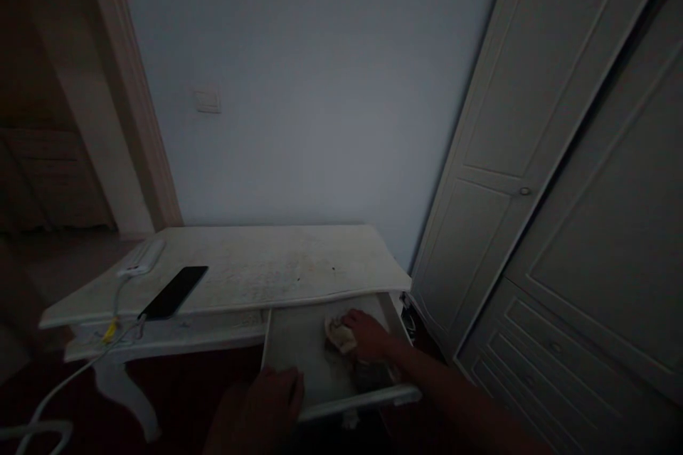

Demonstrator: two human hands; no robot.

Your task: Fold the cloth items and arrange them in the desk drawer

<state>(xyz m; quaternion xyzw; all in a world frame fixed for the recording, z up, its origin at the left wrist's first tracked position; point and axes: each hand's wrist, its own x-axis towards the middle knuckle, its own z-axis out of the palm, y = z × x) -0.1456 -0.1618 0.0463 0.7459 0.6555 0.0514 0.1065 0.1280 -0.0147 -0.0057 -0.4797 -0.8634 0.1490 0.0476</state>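
In the head view, a white drawer (pixel 302 359) is pulled out from the white table (pixel 256 263). Inside it, my right hand (pixel 368 335) is closed on a pale crumpled cloth (pixel 339 334), pressed down near the drawer's bottom. A dark flat item (pixel 372 375) lies in the drawer's front right part, too dim to name. My left hand (pixel 274 398) is curled over the drawer's left front corner, its fingers bent around the edge.
A black phone (pixel 175 291) with a cable lies on the table's left side, near a white power strip (pixel 141 258). A tall white wardrobe (pixel 491 156) stands close on the right. Behind is a pale blue wall (pixel 304 85) with a light switch (pixel 206 98).
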